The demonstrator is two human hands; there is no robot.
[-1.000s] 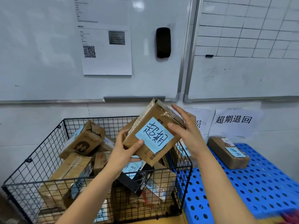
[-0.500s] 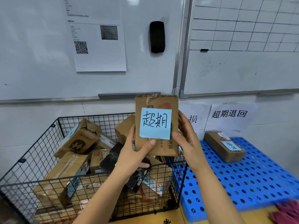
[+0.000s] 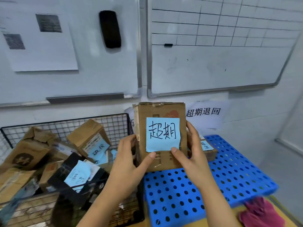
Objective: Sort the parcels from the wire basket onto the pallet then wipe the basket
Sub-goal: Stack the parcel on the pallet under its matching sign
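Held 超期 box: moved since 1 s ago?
Yes, rightward: box was tilted over the wire basket, now upright past its right rim, over the blue pallet.

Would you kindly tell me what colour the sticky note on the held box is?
The note on the box is light blue with black handwriting; head view.

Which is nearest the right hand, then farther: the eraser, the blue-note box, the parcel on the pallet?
1. blue-note box, gripped by the right hand
2. parcel, just behind on the pallet
3. eraser, high on the left whiteboard
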